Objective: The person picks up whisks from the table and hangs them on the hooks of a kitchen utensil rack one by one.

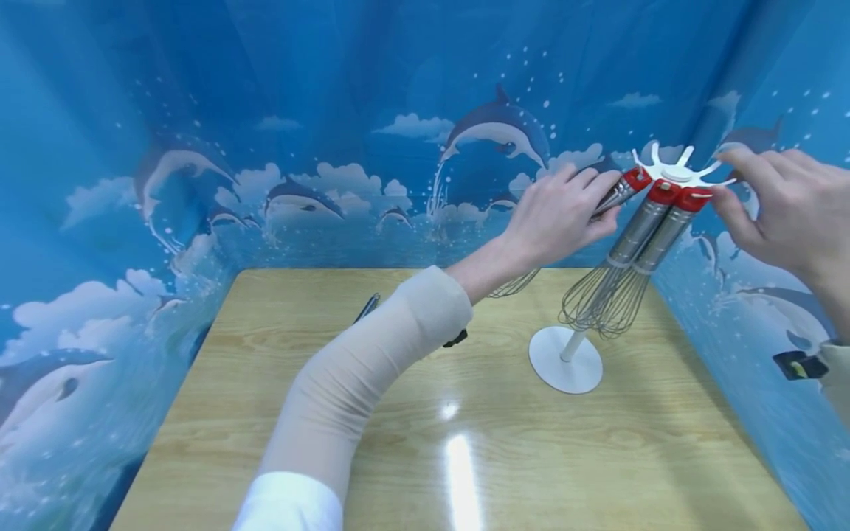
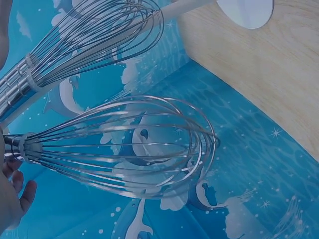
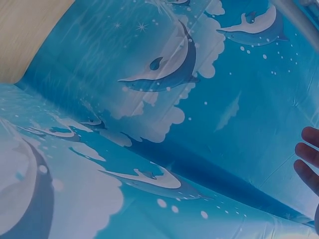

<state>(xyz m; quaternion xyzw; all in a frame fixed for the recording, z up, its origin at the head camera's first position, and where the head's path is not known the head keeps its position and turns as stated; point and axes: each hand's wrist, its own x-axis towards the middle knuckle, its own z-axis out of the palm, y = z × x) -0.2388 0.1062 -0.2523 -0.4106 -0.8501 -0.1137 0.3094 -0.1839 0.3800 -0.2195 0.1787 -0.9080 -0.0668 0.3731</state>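
Note:
A white stand [image 1: 676, 174] with a ring of curved hooks rises from a round white base [image 1: 564, 360] at the table's right. My left hand [image 1: 558, 210] grips the steel handle of a red-ended whisk [image 1: 620, 193] beside the hooks; its wire loops [image 2: 129, 147] show large in the left wrist view. Two more whisks [image 1: 647, 236] hang side by side from the stand, red ends up, wires down. On the stand's right, my right hand [image 1: 780, 206] pinches the hook ends between thumb and forefinger. Only some of its fingers [image 3: 310, 154] show in the right wrist view.
A thin dark metallic item [image 1: 367, 307] lies on the wooden table [image 1: 265, 354], partly hidden behind my left sleeve. Blue dolphin-print curtains [image 1: 319, 110] surround the table at the back and both sides.

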